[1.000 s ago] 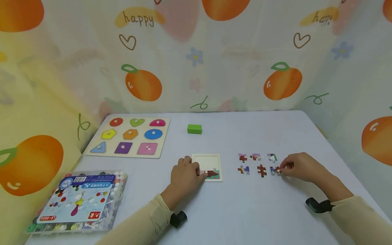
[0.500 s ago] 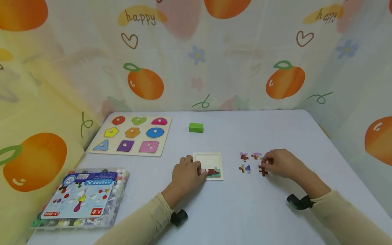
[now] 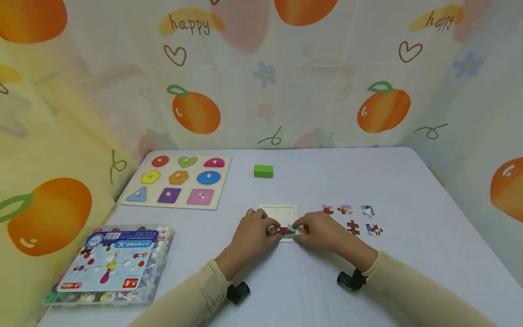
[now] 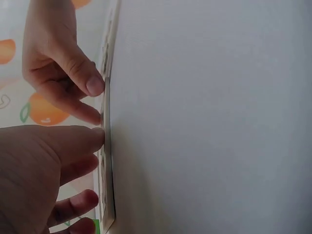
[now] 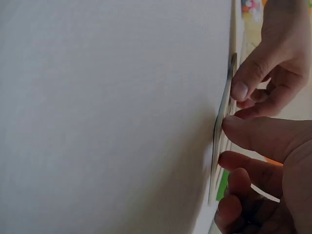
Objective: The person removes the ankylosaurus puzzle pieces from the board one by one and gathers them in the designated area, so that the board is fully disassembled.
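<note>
A small square puzzle tray with a pale wooden rim lies on the table, a brown and teal picture strip along its lower part. My left hand grips the tray at its left side, thumb and index fingertip at the strip. At the lower right corner, my right hand holds the tray's edge with curved thumb and index finger. Seen edge-on in the left wrist view, the tray has both thumbs against it. Several loose jigsaw pieces lie right of the tray, partly hidden by my right hand.
A shape-knob board lies at the back left. In front of it sits a clear box of beads with a printed label. A green block stands behind the tray. Patterned cloth hangs behind the table.
My right hand has moved left from the loose jigsaw pieces to the tray's right side. The left hand has stayed at the tray.
</note>
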Tool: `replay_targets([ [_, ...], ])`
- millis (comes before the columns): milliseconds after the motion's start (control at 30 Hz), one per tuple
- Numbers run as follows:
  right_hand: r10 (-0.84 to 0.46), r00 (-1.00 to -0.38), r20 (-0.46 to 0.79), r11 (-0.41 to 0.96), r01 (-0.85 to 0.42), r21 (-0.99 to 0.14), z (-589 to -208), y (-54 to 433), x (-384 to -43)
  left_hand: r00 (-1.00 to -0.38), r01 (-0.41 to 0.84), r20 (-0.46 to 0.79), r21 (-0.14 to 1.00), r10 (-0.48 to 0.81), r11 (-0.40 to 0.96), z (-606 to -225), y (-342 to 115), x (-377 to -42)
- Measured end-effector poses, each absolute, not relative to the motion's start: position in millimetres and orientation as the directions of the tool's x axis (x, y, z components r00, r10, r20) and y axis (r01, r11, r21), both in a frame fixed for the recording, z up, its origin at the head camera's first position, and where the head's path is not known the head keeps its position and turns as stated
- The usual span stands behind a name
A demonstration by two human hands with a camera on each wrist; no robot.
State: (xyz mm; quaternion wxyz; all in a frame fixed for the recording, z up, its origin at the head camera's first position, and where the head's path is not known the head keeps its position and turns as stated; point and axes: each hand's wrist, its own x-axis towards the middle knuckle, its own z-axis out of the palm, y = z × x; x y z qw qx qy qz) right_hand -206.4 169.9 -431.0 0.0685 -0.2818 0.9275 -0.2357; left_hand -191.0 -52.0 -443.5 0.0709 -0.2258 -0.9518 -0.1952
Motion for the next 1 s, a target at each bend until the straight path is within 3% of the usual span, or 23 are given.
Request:
replay_targets([
  [400,-0.492,-0.870,0.034,0.758,-0.447,-0.475,-431.0,159.2,-205.3,-0.902,0.430,0.124,0.351,0.414,0.832,-439.6,-49.9,-192.4],
  [667,-0.485,-0.870,0.091,0.816,-0.487,-0.312,-427.4,159.6,-203.1,-0.905,0.422,0.117,0.363,0.409,0.831,-439.4,-49.3,-193.1],
  [1000,-0.500,-0.863,0.070,0.795,-0.489,-0.360,-426.8,159.6,-208.7,-0.909,0.414,0.114,0.374,0.401,0.830,-440.5,-49.3,-194.5],
])
